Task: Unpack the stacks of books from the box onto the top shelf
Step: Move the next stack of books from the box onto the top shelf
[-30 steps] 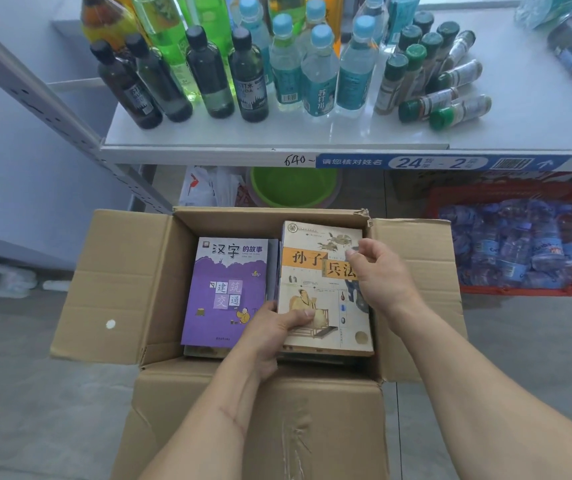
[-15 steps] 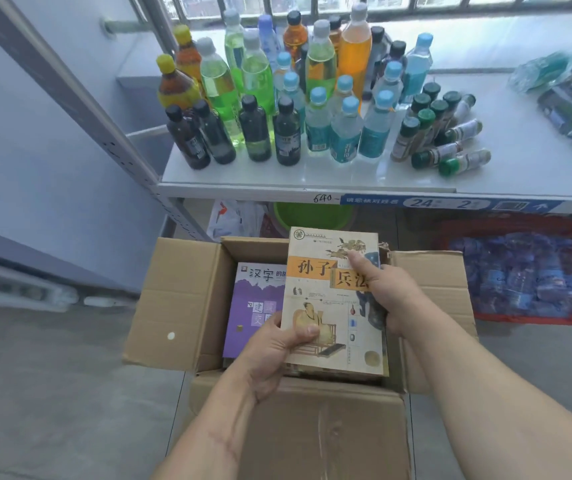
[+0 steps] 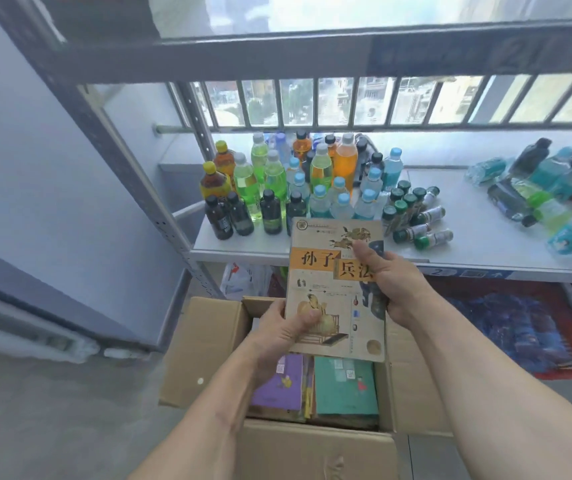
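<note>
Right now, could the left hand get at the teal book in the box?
Probably not yet: the left hand grips the beige book, which hangs over the teal book. Once freed, the way looks open.

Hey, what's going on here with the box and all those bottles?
A person is unpacking books. Both hands hold a tan book above an open cardboard box: the left hand grips its lower left edge, the right hand its right side. A purple book and a teal book lie in the box. The white shelf behind holds many bottles; the book is not on any shelf yet.
</note>
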